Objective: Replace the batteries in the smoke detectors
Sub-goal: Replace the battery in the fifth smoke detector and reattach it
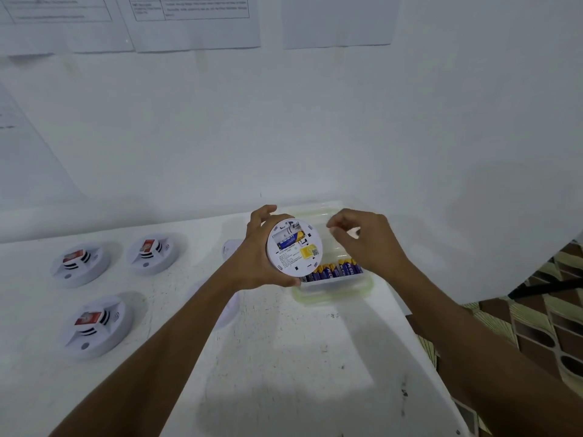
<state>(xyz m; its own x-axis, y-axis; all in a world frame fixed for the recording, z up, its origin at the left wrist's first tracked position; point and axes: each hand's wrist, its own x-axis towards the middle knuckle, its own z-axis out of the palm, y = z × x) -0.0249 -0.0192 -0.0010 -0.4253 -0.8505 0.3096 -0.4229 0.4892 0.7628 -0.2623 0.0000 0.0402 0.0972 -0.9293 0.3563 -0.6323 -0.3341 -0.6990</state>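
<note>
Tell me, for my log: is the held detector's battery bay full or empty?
Part full: one battery lies in the open bay of the detector in the left hand; the neighbouring slot looks empty.

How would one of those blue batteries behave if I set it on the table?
Likely to roll: the batteries are smooth round cylinders. Probably stiff, and somewhat slick, given the glossy wrap. In the clear container its walls should hold them.

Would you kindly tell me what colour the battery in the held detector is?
The battery is blue with a yellow end; the head view shows it.
</note>
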